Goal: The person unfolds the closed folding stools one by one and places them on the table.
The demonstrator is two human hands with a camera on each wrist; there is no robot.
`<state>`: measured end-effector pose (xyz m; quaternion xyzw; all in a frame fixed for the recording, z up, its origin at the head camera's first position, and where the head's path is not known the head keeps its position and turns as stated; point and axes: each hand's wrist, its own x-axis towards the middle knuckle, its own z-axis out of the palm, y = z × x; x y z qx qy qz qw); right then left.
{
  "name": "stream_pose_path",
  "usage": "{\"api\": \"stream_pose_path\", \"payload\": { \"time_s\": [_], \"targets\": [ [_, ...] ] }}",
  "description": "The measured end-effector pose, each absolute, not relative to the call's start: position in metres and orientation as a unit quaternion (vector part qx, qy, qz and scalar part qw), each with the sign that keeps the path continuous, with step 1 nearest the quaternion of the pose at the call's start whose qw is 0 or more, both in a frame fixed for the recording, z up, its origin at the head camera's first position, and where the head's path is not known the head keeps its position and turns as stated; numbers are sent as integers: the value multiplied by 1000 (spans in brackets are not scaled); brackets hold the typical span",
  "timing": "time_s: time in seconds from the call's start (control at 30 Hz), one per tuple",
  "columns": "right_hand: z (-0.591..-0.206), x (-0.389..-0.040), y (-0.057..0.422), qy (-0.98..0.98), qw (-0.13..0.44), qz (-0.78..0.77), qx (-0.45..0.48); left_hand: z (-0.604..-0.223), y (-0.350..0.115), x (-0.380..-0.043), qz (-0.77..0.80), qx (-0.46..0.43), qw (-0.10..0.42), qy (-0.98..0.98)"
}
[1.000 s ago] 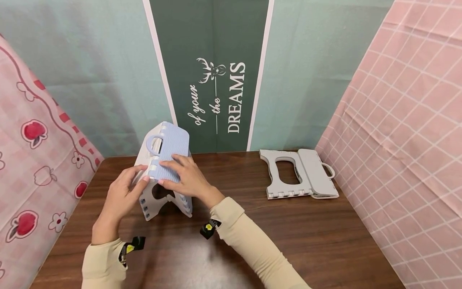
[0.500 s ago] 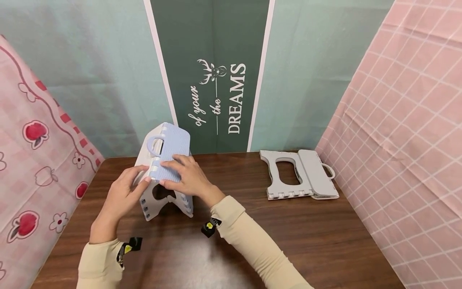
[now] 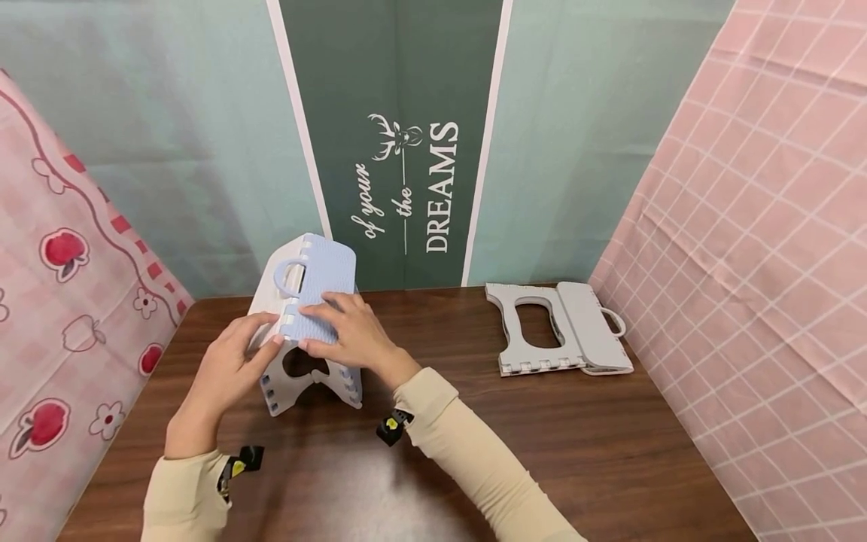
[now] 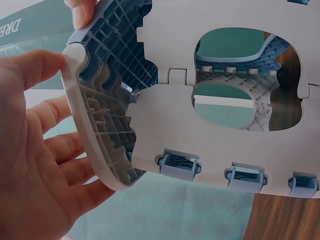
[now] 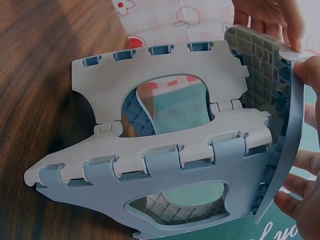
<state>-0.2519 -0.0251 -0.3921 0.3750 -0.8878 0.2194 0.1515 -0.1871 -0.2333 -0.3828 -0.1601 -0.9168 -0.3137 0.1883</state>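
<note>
A folding step stool with a blue top half point(image 3: 335, 267) and a white top half point(image 3: 269, 290) stands partly folded at the table's back left. Its top is bent into a ridge at the hinge line, with a loop handle there. On the white half lie the fingers of my left hand point(image 3: 226, 361), its thumb at the near end of the ridge. My right hand point(image 3: 359, 331) rests spread on the blue half, thumb near the same end. In the left wrist view, the white end leg panel point(image 4: 165, 120) is bent at its middle hinge, and the ribbed underside shows.
A second folding stool point(image 3: 592, 324), light grey, lies folded flat at the table's right with its loop handle outward. Cloth backdrops stand behind the brown table point(image 3: 515, 452) and on both sides.
The half-folded stool and both hands keep nearly the same pose. The whole head view has shifted very slightly.
</note>
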Motion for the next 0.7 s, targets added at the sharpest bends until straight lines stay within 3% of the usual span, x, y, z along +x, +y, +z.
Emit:
{"api": "stream_pose_path", "payload": {
  "time_s": [0.7],
  "targets": [
    [-393, -255, -24, -897, 148, 191, 369, -377, -232, -191, -280, -189, 191, -921]
  ]
}}
